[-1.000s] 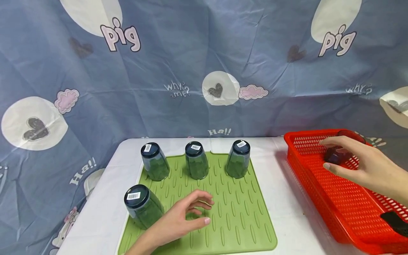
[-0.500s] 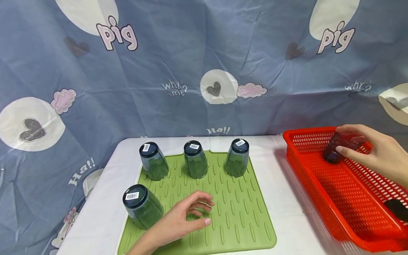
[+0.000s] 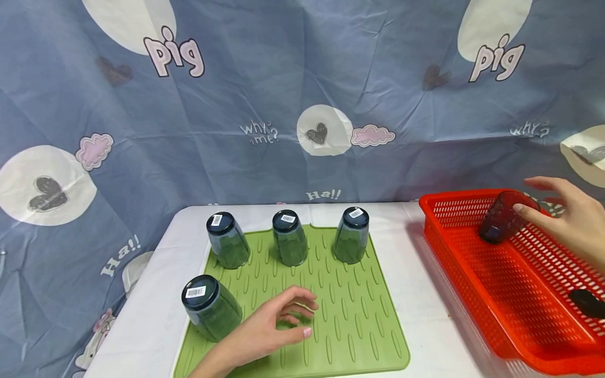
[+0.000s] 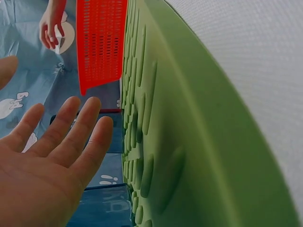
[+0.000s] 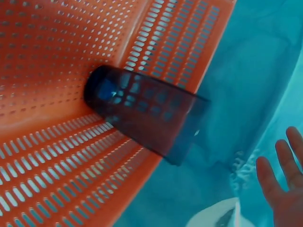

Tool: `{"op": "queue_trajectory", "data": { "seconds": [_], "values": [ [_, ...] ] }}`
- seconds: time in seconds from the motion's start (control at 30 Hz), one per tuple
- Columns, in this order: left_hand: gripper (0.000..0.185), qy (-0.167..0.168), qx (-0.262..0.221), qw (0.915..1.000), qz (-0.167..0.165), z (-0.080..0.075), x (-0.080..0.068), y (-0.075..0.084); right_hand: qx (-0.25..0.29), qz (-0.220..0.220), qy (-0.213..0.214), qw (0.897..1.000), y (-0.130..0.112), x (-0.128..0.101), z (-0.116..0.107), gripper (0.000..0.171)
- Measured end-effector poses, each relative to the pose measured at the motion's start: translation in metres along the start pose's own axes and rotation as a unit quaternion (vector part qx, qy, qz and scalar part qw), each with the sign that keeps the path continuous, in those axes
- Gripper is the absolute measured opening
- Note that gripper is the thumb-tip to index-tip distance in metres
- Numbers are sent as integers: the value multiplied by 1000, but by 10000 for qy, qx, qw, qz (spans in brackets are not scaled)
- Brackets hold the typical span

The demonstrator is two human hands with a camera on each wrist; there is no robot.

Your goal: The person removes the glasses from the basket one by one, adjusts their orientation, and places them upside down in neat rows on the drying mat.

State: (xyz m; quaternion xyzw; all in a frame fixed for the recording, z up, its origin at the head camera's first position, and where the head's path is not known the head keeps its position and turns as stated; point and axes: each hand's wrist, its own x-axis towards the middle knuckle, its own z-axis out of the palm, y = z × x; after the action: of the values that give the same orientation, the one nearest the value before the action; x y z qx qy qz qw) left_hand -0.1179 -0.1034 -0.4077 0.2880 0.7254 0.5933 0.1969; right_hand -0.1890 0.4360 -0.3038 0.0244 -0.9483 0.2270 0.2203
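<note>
In the head view, my right hand (image 3: 569, 218) is just right of a dark drinking glass (image 3: 504, 219), fingers spread, holding nothing. That glass leans mouth up in the far corner of a red plastic basket (image 3: 465, 283). In the right wrist view, fingers (image 5: 286, 165) stand apart from the glass (image 5: 147, 111). My left hand (image 3: 267, 328) hovers relaxed over the green ridged mat (image 3: 350, 325), its palm bare in the left wrist view. Nearest to it, at the front left of the mat, is an upside-down glass (image 3: 212, 310).
Along the mat's far edge stand three more upside-down glasses with barcode labels: left (image 3: 230, 244), middle (image 3: 290, 241) and right (image 3: 352, 239). Behind the white-covered table (image 3: 420, 315) hangs a printed blue cloth (image 3: 264, 94). A black piece (image 3: 586, 303) shows below my right forearm.
My right hand has drawn away to the right from the glass in the basket, which it overlapped earlier. That glass stays in the corner. My left hand and the glasses on the mat keep their places.
</note>
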Motion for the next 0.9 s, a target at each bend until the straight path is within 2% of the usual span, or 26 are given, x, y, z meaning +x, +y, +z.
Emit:
{"op": "queue_trajectory", "data": {
  "seconds": [0.33,0.5,0.7,0.9],
  "values": [
    [44,-43,-101,9999,-59,0,0,0,90,567,11,9984,20,10,9,71],
    [45,-55,-111,9999,-63,0,0,-1,406,812,-147,9958,28,14,13,76],
    [44,-102,-148,9998,-54,1,1,-3,720,1286,-134,9890,39,17,20,80],
    [43,-143,-191,9997,-76,1,0,-4,1213,1688,-268,9778,50,20,28,87]
  ]
}}
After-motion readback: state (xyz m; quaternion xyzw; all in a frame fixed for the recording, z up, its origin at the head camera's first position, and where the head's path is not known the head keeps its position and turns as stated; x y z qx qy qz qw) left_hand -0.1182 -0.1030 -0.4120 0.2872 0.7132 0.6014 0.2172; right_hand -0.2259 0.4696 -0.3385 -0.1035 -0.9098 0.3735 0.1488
